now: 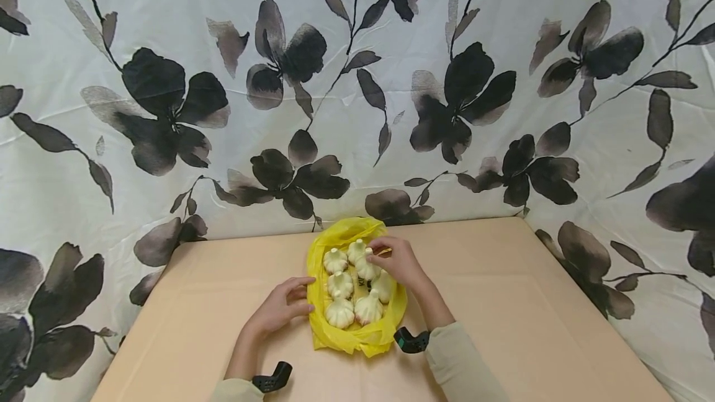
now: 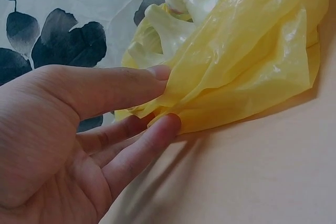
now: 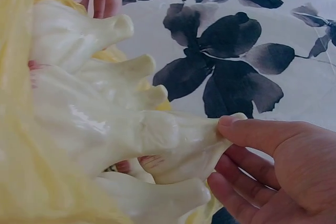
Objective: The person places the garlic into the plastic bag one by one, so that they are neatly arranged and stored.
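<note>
A yellow plastic bag (image 1: 316, 321) lies on the table with its mouth rolled open around several white garlic bulbs (image 1: 339, 313). My right hand (image 1: 398, 259) reaches over the bag's far right side. In the right wrist view its thumb and fingers pinch the stem of one garlic bulb (image 3: 184, 150), among the others. At the bag's left edge, my left hand (image 1: 279, 306) holds the yellow plastic between thumb and fingertips, as the left wrist view shows in the bag's folds (image 2: 220, 82). Dark print on the bag's inside shows between the bulbs.
The table (image 1: 503, 303) has a light tan covering. Behind it hangs a white cloth (image 1: 380, 36) with dark flowers, close to the table's far edge. A black device (image 1: 412, 340) sits on each wrist.
</note>
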`<state>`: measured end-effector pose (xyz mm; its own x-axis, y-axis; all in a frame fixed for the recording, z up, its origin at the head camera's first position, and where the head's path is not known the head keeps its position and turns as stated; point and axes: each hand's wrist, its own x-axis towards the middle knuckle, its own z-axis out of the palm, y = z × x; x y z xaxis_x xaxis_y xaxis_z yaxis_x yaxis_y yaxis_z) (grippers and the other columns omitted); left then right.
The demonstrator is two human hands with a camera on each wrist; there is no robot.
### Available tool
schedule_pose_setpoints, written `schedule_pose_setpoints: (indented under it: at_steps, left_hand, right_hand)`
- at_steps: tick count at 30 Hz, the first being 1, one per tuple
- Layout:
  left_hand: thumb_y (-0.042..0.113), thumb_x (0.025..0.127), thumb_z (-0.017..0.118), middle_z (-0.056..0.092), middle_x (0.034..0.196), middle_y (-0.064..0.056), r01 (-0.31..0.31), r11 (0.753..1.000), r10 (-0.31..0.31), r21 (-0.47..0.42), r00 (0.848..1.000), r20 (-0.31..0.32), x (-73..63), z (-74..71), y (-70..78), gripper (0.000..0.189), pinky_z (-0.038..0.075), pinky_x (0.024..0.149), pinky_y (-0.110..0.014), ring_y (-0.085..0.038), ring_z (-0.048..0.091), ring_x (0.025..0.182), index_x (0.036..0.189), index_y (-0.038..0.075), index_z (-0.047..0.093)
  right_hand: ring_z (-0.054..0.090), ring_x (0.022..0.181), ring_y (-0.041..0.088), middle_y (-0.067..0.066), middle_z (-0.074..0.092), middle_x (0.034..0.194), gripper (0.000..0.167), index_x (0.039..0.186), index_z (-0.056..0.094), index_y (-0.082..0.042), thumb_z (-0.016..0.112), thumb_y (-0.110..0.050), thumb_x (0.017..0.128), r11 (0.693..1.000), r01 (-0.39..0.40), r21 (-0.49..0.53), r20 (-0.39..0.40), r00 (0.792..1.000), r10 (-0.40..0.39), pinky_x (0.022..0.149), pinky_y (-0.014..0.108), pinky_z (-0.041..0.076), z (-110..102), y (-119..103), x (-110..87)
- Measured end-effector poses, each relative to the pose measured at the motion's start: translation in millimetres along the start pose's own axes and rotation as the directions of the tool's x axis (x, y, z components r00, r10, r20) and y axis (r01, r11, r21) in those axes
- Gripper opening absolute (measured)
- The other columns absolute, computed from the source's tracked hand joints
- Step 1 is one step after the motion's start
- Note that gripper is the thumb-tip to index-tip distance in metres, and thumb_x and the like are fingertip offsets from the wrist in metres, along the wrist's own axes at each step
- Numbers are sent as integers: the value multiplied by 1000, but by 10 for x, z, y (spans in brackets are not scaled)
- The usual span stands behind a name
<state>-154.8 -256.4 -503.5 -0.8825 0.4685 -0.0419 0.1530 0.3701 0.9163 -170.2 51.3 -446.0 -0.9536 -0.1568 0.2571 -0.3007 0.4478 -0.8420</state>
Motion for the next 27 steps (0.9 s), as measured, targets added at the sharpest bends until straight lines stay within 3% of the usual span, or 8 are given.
schedule_pose_setpoints:
  at_steps: [18, 27]
  left_hand:
    - [21, 85, 74, 52, 136, -16, -13, 1000, 13, 13, 1000, -8, -44, 22, 22, 62, 49, 88, -17, -35, 57, 120, 140, 7, 49]
    - [19, 85, 73, 52, 137, -17, -20, 1000, 20, 13, 1000, -4, -76, 1, 1, 59, 51, 88, -19, -34, 58, 119, 139, 8, 49]
  right_hand:
    - [67, 91, 20, 6, 70, 98, 18, 103, 71, -8, 72, -11, 85, 1000, -1, -14, 55, 998, 1, 80, 30, 58, 200, 92, -31]
    - [64, 86, 16, 4, 68, 95, 15, 100, 70, -8, 72, -12, 86, 998, -11, -69, 82, 996, 16, 78, 30, 57, 296, 103, -38]
